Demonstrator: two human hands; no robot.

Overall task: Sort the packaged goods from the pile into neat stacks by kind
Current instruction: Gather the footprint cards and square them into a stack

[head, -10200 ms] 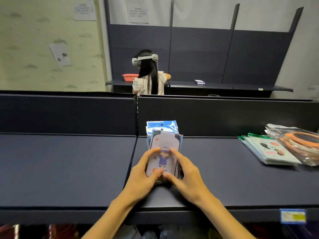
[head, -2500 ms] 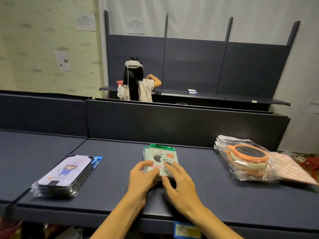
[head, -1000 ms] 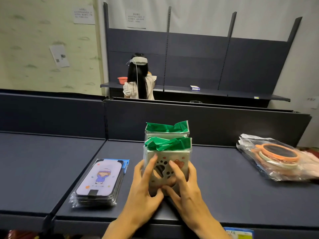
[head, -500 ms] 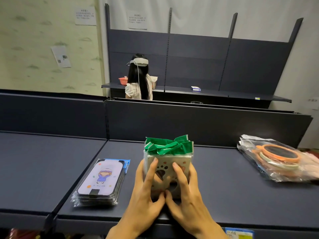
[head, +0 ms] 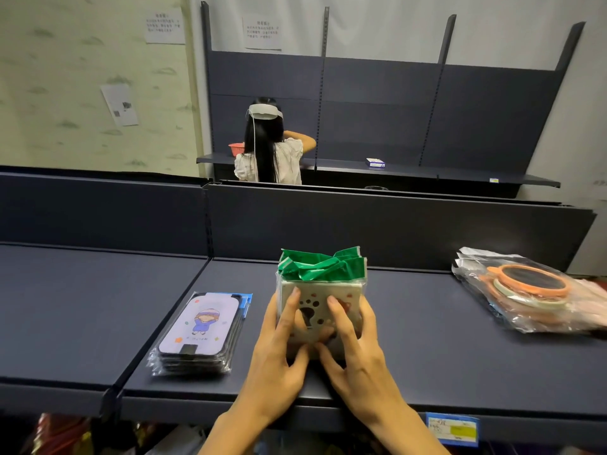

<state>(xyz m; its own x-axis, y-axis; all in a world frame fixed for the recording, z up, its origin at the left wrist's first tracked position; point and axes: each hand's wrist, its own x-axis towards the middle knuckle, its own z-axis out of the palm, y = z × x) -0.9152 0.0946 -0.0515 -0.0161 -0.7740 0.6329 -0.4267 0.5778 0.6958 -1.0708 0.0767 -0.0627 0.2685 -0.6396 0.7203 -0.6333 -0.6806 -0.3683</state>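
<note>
Hands, left hand [head: 279,346] and right hand [head: 354,349], fingers curled round upright paw-print packets [head: 320,287], near front edge of shelf [head: 427,372].

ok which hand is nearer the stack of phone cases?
Left. The left hand grips the paw-print packets' left side, just right of the phone case stack; the right hand grips their far side.

hands [head: 285,349] hid the paw-print packs' [head: 313,310] lower half; wall notices [head: 262,31] too small to read.
</note>
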